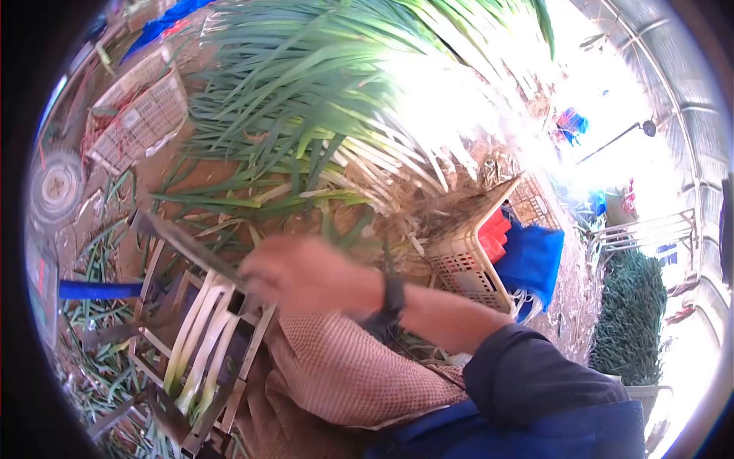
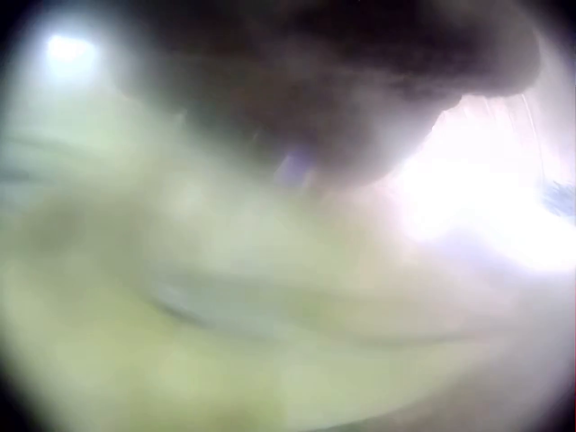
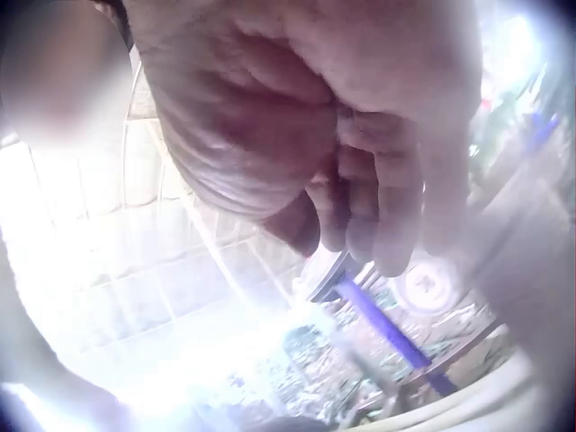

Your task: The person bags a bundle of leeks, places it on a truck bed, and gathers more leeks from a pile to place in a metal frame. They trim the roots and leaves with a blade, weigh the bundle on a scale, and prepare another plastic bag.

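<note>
In the head view my right hand, blurred, is over the end of a dark metal bar. In the right wrist view its fingers bend loosely downward, and nothing shows between them and the thumb. Just below, a few long green onions lie side by side in a metal frame, white ends toward the hand. A dark blurred mass fills the top of the left wrist view, probably my left hand, close over pale green stalks. I cannot tell what it holds.
A large heap of green onions spreads ahead, roots to the right. A plastic crate with red and blue cloth stands near my knee. Another crate, a wheel and a blue bar are at left.
</note>
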Demonstrator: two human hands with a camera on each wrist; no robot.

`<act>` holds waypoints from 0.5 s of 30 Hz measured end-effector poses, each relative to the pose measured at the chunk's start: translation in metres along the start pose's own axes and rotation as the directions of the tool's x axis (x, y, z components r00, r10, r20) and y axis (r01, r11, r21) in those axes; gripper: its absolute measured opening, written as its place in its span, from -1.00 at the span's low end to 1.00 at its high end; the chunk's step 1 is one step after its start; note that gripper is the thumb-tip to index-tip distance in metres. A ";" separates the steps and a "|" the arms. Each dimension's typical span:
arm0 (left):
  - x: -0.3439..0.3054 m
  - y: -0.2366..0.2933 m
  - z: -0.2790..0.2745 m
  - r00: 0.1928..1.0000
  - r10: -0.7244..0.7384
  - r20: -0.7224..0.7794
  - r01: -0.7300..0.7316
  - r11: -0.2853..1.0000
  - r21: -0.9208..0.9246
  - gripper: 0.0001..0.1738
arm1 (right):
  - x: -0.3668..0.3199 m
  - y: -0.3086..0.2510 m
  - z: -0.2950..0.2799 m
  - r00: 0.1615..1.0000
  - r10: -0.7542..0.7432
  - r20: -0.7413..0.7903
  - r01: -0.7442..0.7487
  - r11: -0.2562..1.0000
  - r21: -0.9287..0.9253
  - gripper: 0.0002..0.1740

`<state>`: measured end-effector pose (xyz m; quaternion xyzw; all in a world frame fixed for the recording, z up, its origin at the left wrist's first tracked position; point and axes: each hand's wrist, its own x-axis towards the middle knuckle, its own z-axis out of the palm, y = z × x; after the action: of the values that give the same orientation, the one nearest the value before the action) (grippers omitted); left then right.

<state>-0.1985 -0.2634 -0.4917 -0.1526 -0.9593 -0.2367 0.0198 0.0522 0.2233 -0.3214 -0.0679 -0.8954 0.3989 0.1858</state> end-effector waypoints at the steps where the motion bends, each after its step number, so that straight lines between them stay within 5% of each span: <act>1: -0.004 -0.007 -0.010 1.000 0.000 0.016 0.000 1.000 0.009 -0.52 | -0.017 0.033 -0.025 0.992 0.069 -0.109 -0.089 0.977 -0.192 -0.78; 2: -0.005 -0.004 -0.019 1.000 -0.006 0.004 0.006 0.999 0.038 -0.52 | -0.037 0.091 -0.045 0.979 0.199 -0.044 -0.203 0.937 -0.285 -0.69; 4: -0.011 0.031 -0.019 0.999 -0.011 -0.052 0.016 0.995 0.098 -0.53 | -0.066 0.144 -0.111 0.767 0.620 -0.164 -0.641 0.729 -0.240 -0.55; 5: -0.013 0.053 -0.017 0.997 -0.010 -0.074 0.019 0.993 0.120 -0.54 | -0.082 0.183 -0.138 0.740 0.605 -0.294 -0.670 0.623 -0.402 -0.51; 7: -0.017 0.096 -0.012 0.995 0.003 -0.103 0.012 0.989 0.147 -0.55 | -0.098 0.222 -0.202 0.630 0.604 -0.488 -0.766 0.586 -0.263 -0.47; 9: -0.019 0.135 -0.008 0.992 0.025 -0.120 -0.007 0.988 0.155 -0.57 | -0.089 0.251 -0.275 0.598 0.556 -0.578 -0.800 0.466 -0.379 -0.43; 15: -0.020 0.228 0.005 0.988 0.119 -0.095 -0.107 0.986 0.125 -0.60 | -0.031 0.289 -0.410 0.693 0.328 -0.642 -0.718 0.404 -0.567 -0.38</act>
<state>-0.1103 -0.0748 -0.3957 -0.1932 -0.9593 -0.1848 0.0914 0.2322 0.6920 -0.2927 -0.5146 -0.8358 -0.0264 0.1895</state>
